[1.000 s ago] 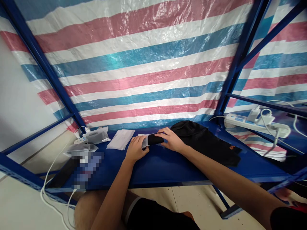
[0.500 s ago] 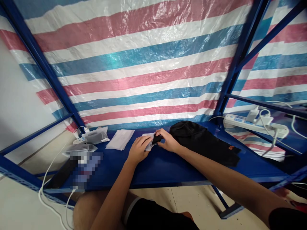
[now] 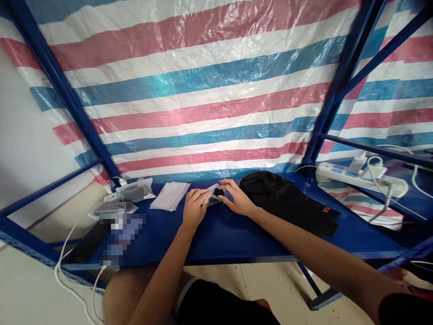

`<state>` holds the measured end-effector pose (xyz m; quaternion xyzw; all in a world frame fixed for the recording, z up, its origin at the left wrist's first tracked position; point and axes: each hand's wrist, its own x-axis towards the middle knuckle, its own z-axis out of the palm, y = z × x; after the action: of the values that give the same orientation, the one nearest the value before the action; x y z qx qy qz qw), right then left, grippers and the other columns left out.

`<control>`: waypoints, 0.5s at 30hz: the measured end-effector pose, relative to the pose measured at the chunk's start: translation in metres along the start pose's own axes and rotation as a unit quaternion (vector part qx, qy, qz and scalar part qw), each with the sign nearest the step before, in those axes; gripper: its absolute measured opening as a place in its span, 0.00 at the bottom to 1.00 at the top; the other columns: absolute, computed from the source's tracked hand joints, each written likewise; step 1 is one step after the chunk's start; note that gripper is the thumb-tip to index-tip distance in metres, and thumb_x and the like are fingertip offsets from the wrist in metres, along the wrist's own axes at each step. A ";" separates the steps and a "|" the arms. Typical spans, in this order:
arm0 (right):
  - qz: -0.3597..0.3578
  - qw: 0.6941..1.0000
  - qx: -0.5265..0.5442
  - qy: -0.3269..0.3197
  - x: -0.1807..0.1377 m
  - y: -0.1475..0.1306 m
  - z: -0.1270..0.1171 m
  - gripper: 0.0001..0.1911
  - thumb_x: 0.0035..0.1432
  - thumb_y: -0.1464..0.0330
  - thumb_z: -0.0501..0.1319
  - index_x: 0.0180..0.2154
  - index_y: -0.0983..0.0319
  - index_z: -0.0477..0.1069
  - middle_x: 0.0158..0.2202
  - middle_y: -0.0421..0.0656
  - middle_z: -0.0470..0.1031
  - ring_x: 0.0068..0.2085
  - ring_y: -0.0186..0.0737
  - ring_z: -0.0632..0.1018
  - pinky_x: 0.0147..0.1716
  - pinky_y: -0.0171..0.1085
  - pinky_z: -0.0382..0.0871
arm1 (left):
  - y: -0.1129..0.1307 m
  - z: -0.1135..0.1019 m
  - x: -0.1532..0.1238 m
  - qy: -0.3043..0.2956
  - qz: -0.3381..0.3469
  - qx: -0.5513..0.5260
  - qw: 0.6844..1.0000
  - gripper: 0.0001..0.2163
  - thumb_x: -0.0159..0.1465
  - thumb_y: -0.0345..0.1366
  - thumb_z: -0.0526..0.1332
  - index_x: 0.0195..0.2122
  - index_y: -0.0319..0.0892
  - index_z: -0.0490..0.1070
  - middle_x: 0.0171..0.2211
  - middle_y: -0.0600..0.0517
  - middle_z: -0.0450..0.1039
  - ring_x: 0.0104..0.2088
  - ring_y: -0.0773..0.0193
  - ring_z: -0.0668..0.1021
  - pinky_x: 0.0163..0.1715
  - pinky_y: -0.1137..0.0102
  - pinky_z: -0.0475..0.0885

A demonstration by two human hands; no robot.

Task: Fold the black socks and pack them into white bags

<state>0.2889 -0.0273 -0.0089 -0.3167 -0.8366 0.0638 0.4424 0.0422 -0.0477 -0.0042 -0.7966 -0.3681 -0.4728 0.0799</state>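
Note:
My left hand (image 3: pixel 195 205) is closed on a small translucent plastic bag (image 3: pixel 214 188), its fingers over the bag's left side. Inside the bag's mouth sits a small dark, soft-looking item (image 3: pixel 219 192), whose kind I cannot make out. My right hand (image 3: pixel 239 199) curves around that item from the right, with thumb below and fingers above. Just left of my left hand lies a stack of flat, empty-looking plastic bags (image 3: pixel 169 197). Beyond my right hand, a black cloth bag or garment (image 3: pixel 280 196) with orange lettering rests on the blue table (image 3: pixel 233 243).
Two filled translucent bags (image 3: pixel 115 208) lie at the left end, near a blurred-out item (image 3: pixel 123 239) with a white cable. A power strip (image 3: pixel 361 178) with plugs stands at the right. Blue frame posts (image 3: pixel 329 95) and striped sheeting (image 3: pixel 203 113) close off the back.
The dark item sits deeper in the bag's mouth, and the bag is spread wider around it. My right fingers have loosened and lifted slightly; my left hand has shifted a little.

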 end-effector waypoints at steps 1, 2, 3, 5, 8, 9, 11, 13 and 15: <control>-0.002 1.000 -0.003 0.000 -0.001 -0.001 -0.001 0.20 0.73 0.57 0.62 0.63 0.53 0.71 0.65 0.53 0.66 0.69 0.58 0.69 0.68 0.59 0.69 | 0.000 0.000 0.000 0.015 -0.001 -0.010 1.000 0.14 0.78 0.38 0.57 0.53 0.48 0.83 0.48 0.48 0.83 0.50 0.54 0.80 0.56 0.56 0.75; -0.004 1.000 -0.007 -0.002 -0.001 -0.001 -0.001 0.21 0.72 0.56 0.63 0.62 0.54 0.71 0.66 0.54 0.65 0.69 0.59 0.69 0.68 0.59 0.69 | 0.001 -0.001 0.001 0.028 -0.001 -0.022 0.999 0.14 0.78 0.38 0.57 0.52 0.48 0.83 0.48 0.48 0.83 0.50 0.54 0.80 0.56 0.56 0.75; -0.005 1.000 -0.012 -0.006 -0.002 0.000 0.000 0.21 0.71 0.55 0.65 0.61 0.54 0.73 0.68 0.54 0.63 0.70 0.60 0.68 0.67 0.59 0.70 | 0.002 -0.002 0.001 0.035 0.001 -0.038 0.999 0.14 0.78 0.38 0.57 0.53 0.48 0.83 0.48 0.48 0.83 0.50 0.54 0.80 0.55 0.57 0.75; -0.006 1.000 -0.020 -0.017 -0.002 0.004 0.003 0.22 0.68 0.53 0.68 0.58 0.53 0.76 0.72 0.53 0.59 0.71 0.62 0.67 0.67 0.59 0.70 | 0.004 -0.005 0.001 0.039 0.008 -0.073 0.997 0.13 0.77 0.37 0.57 0.53 0.49 0.83 0.49 0.48 0.83 0.49 0.55 0.81 0.54 0.59 0.77; 0.004 0.999 -0.018 -0.034 -0.002 0.012 0.009 0.21 0.68 0.56 0.69 0.59 0.51 0.77 0.72 0.51 0.63 0.70 0.61 0.69 0.67 0.60 0.71 | 0.006 -0.009 0.001 0.031 0.011 -0.113 0.993 0.13 0.77 0.37 0.59 0.53 0.50 0.83 0.48 0.50 0.84 0.49 0.57 0.82 0.53 0.61 0.78; 0.008 0.999 -0.016 -0.038 -0.002 0.015 0.010 0.20 0.69 0.58 0.68 0.60 0.51 0.77 0.69 0.51 0.67 0.68 0.60 0.71 0.66 0.59 0.71 | 0.006 -0.009 0.001 0.031 0.006 -0.120 0.992 0.13 0.77 0.37 0.59 0.53 0.51 0.83 0.48 0.50 0.84 0.49 0.57 0.82 0.53 0.61 0.78; 0.011 0.999 -0.021 -0.035 -0.001 0.020 0.010 0.18 0.70 0.60 0.66 0.60 0.51 0.78 0.61 0.50 0.75 0.62 0.56 0.77 0.64 0.57 0.74 | 0.004 -0.009 0.002 0.038 -0.019 -0.118 0.992 0.13 0.77 0.38 0.59 0.54 0.50 0.83 0.49 0.49 0.83 0.50 0.56 0.82 0.54 0.61 0.78; 0.013 0.999 -0.035 -0.006 -0.001 0.022 0.008 0.15 0.70 0.61 0.67 0.57 0.51 0.80 0.54 0.49 0.78 0.56 0.54 0.80 0.60 0.55 0.77 | -0.002 -0.007 0.002 0.065 -0.057 -0.090 0.992 0.13 0.77 0.39 0.59 0.53 0.49 0.84 0.49 0.47 0.83 0.51 0.55 0.82 0.55 0.58 0.77; 0.012 0.998 -0.044 0.033 -0.001 0.022 0.003 0.16 0.69 0.60 0.68 0.56 0.51 0.80 0.51 0.48 0.78 0.53 0.53 0.81 0.56 0.52 0.80 | -0.011 -0.006 0.001 0.099 -0.098 -0.047 0.989 0.12 0.76 0.40 0.60 0.51 0.48 0.84 0.48 0.46 0.82 0.52 0.53 0.81 0.57 0.56 0.76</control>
<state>0.2968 -0.0098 -0.0197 -0.3474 -0.8197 0.0215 0.4549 0.0307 -0.0420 -0.0021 -0.7089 -0.4119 -0.5717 0.0315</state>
